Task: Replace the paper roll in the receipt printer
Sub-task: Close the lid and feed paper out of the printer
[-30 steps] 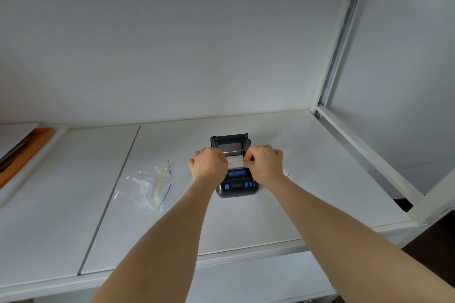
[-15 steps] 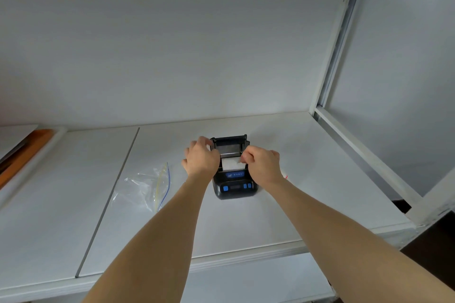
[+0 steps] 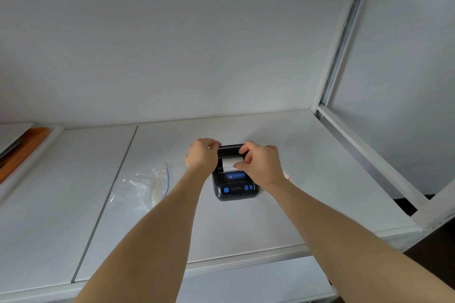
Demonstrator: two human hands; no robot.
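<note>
A small black receipt printer (image 3: 235, 188) with blue buttons sits on the white shelf (image 3: 307, 204). Its lid (image 3: 230, 150) is tilted forward over the paper bay. A white paper roll (image 3: 230, 163) lies inside the bay, with its free end over the front. My left hand (image 3: 202, 156) grips the lid's left corner. My right hand (image 3: 262, 165) holds the lid's right corner with the fingertips, and covers the printer's right side.
A clear zip bag (image 3: 145, 187) with a blue and yellow seal lies left of the printer. An orange-edged tray (image 3: 22, 152) sits at the far left. A white metal frame post (image 3: 344, 39) and rail bound the shelf on the right.
Both hands rose from the paper bay to the lid's corners. The lid has tipped forward and down over the roll.
</note>
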